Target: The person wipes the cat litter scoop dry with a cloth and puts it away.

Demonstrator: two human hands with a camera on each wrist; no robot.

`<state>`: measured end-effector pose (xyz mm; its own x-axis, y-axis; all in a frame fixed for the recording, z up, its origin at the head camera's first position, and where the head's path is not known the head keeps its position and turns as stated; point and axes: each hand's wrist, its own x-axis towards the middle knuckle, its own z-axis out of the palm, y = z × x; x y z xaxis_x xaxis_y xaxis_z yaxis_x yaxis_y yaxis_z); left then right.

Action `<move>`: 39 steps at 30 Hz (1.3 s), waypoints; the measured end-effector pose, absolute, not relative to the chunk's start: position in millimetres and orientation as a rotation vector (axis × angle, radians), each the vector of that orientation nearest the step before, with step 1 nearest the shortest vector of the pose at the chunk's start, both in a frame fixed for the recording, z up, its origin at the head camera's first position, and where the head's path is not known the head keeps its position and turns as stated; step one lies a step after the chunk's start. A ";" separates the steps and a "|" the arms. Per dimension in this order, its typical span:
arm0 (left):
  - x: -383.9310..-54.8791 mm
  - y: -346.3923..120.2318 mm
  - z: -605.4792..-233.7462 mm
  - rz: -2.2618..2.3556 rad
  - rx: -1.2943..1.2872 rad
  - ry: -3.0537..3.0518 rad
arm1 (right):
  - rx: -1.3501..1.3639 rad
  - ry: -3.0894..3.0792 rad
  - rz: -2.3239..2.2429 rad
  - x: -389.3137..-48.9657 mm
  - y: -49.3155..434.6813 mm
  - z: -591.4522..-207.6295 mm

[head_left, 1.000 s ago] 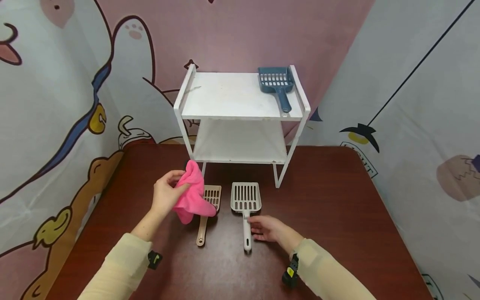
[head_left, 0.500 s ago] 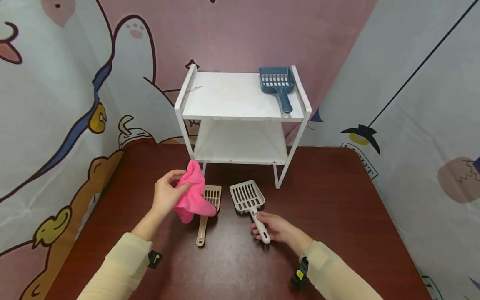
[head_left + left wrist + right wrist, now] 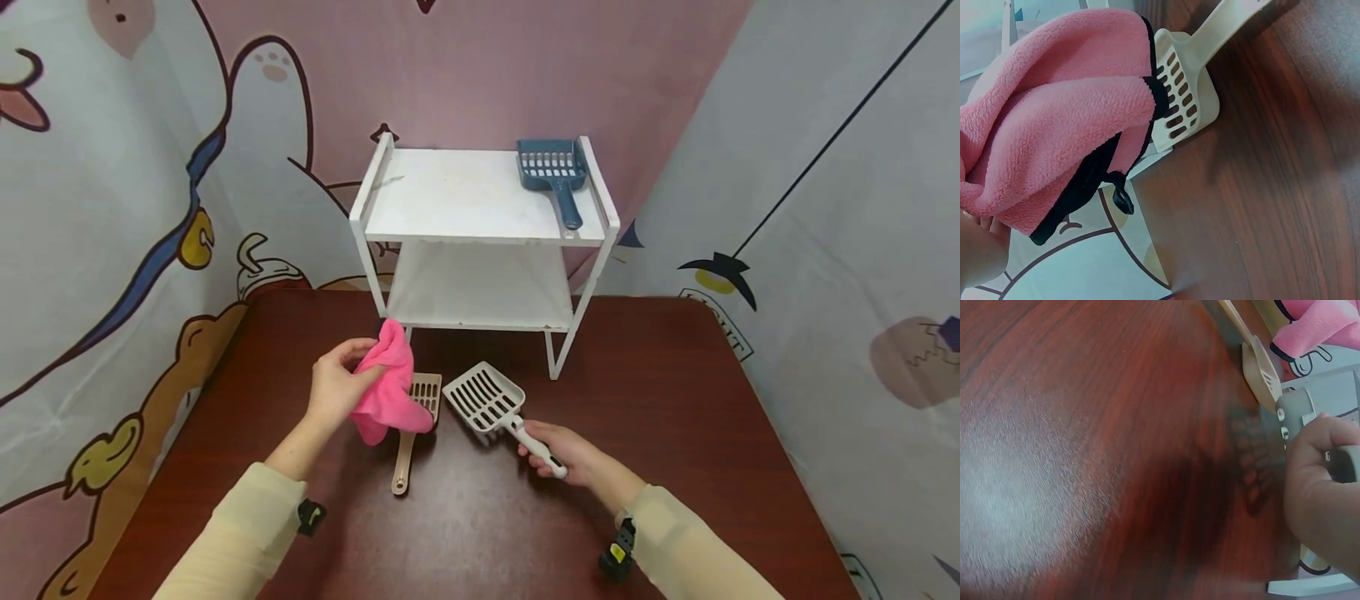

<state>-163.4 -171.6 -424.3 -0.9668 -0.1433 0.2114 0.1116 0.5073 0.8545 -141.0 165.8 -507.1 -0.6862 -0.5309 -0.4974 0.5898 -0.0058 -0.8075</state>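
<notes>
My left hand pinches a pink cloth, which hangs down in folds; its black edging and a small loop show in the left wrist view. Behind the cloth, a beige slotted litter scoop lies on the table, its head partly covered from above. My right hand grips the handle of a grey-white litter scoop. That scoop is lifted, head pointing up and left, and its slotted shadow falls on the wood in the right wrist view. The pink cloth appears at that view's top right corner.
A white two-tier rack stands at the back of the brown table. On its top shelf, at the right, lies a blue litter scoop. A cartoon-printed backdrop rises behind the table.
My right hand has taken hold of the grey-white scoop's handle, raised it and turned its head leftward. The left hand and pink cloth have stayed almost still.
</notes>
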 end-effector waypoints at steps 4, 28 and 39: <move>-166.0 -169.0 -421.9 -1.448 0.014 -2.499 | 0.002 1.416 -1.779 -142.7 169.5 -499.9; -164.0 -103.7 -438.2 -1.543 -0.411 -2.663 | -0.111 1.413 -1.710 -145.4 151.8 -474.4; -161.9 -90.9 -444.1 -1.164 -0.802 -2.907 | -0.231 1.418 -1.720 -147.3 152.4 -459.0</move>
<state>-161.9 -90.9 -444.1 -0.8731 0.4780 0.0963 0.4123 0.6183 0.6691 -147.3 152.4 -459.0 -0.6042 -0.7070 -0.3675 0.4958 0.0275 -0.8680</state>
